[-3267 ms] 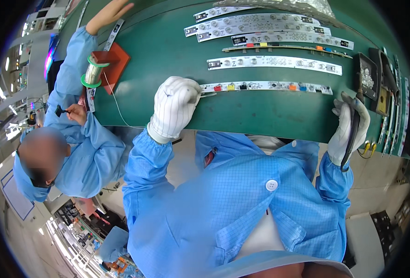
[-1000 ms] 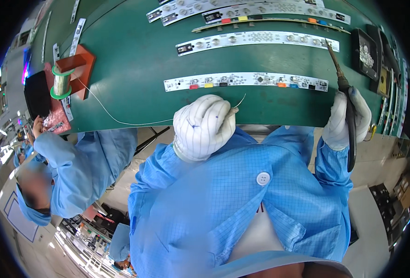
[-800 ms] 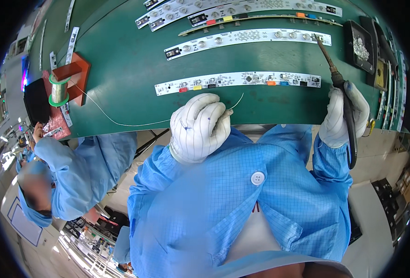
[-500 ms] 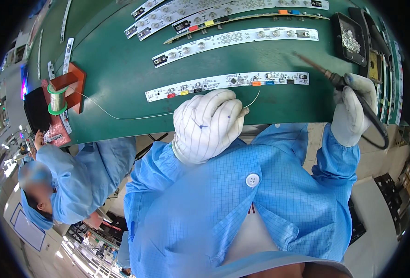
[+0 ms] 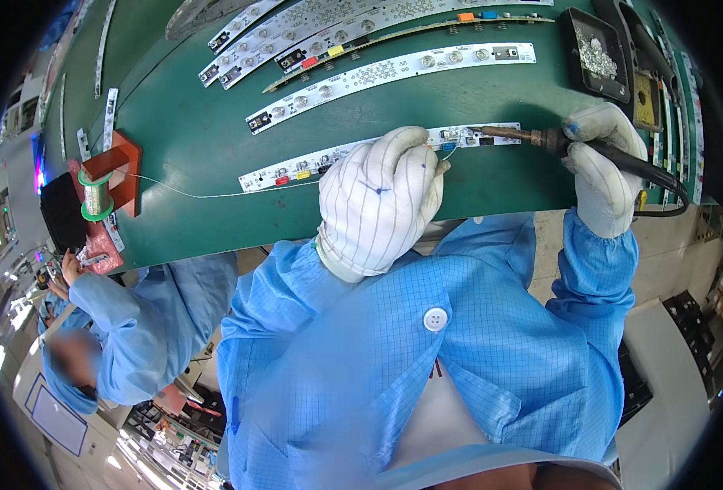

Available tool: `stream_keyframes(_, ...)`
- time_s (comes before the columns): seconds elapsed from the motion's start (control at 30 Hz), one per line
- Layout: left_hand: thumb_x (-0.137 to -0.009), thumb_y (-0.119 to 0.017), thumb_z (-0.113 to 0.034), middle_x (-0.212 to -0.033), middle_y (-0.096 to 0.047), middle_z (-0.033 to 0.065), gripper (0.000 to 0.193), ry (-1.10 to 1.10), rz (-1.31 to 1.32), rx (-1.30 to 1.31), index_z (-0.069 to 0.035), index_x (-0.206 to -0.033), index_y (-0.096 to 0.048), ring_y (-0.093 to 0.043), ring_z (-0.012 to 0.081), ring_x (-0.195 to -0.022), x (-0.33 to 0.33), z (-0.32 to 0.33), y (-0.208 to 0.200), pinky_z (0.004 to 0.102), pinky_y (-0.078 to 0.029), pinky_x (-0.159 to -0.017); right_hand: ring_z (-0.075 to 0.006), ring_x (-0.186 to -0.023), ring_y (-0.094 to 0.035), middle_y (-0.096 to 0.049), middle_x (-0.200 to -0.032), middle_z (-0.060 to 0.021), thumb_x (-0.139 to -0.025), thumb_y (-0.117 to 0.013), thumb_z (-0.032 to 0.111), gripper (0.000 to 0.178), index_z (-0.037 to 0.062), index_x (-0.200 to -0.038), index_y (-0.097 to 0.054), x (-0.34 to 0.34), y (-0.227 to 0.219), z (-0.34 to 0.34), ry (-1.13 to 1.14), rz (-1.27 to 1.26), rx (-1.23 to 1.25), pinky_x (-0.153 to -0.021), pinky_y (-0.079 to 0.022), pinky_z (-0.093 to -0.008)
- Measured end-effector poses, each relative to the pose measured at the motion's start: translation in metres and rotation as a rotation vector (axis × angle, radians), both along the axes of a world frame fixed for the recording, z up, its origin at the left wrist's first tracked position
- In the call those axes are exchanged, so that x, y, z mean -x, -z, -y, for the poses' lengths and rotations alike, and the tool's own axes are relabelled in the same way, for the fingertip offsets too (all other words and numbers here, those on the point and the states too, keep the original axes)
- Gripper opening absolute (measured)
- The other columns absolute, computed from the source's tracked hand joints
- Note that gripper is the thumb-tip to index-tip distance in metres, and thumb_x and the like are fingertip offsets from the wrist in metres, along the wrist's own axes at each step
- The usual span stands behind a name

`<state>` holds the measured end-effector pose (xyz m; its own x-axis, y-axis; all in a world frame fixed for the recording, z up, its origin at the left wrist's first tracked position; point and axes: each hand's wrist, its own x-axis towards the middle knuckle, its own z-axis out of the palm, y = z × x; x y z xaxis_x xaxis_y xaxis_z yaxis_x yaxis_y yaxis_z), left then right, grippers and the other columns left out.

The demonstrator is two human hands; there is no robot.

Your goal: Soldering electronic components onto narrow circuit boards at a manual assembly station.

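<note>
My left hand (image 5: 382, 200), in a white striped glove, is closed on a thin solder wire (image 5: 214, 196). The wire's end curves up beside a blue connector (image 5: 448, 147) on a long white circuit board strip (image 5: 263, 177). That hand covers the middle of the strip. With its fingers wrapped round a soldering iron (image 5: 551, 140), my gloved right hand (image 5: 606, 167) is at the strip's right end. The iron's tip lies over the components there; whether it touches cannot be made out. Leftward, the wire runs to a green-rimmed solder spool (image 5: 97, 196) on a red-brown stand (image 5: 129, 184).
More board strips (image 5: 394, 82) lie farther back on the green table (image 5: 190, 147). At the far right are a black tray (image 5: 572, 57) of small clear parts and an iron holder with a yellowish pad (image 5: 646, 102). Another person in blue (image 5: 161, 318) sits at the left.
The soldering iron's tip has swung down and left onto the board's right end, my right hand moving with it. My left hand has shifted slightly right across the board, still holding the wire.
</note>
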<state>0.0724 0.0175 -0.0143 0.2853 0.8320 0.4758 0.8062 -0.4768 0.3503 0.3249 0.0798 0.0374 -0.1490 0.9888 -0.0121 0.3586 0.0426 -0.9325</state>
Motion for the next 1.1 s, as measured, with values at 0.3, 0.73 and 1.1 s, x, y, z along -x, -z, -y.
stream_keyframes(0.3,-0.073,-0.075,-0.012,-0.101,-0.064,0.0045,0.021,-0.061,0.003,0.056,-0.010,-0.089,-0.063,-0.063,0.0228,-0.085,-0.007,-0.002,-0.003,0.0344,-0.052,-0.072,-0.0138,-0.072,-0.060,-0.064,-0.082,-0.0071,-0.074,-0.063,0.008,0.014,-0.0002,-0.086,-0.063,0.004,0.010,-0.006,-0.080,-0.076,-0.067,-0.067,-0.048,-0.0253)
stream_keyframes(0.73,-0.073,-0.076,-0.013,-0.097,-0.062,0.0039,0.023,-0.102,-0.025,0.115,-0.011,-0.092,-0.063,-0.062,0.0236,-0.081,0.000,0.015,0.005,0.0352,-0.051,-0.069,-0.0139,-0.073,-0.062,-0.064,-0.083,-0.0076,-0.076,-0.064,0.008,0.013,-0.0011,-0.086,-0.064,0.011,0.025,0.001,-0.142,-0.059,-0.039,-0.068,-0.049,-0.0243)
stream_keyframes(1.1,-0.074,-0.074,-0.012,-0.099,-0.063,0.0040,0.019,-0.152,-0.043,0.110,-0.011,-0.091,-0.063,-0.062,0.0241,-0.082,0.008,0.018,0.003,0.0364,-0.051,-0.069,-0.0121,-0.076,-0.058,-0.062,-0.085,-0.0062,-0.074,-0.059,0.002,0.017,-0.0016,-0.091,-0.061,0.012,0.029,0.010,-0.063,-0.275,-0.161,-0.065,-0.046,-0.0247)
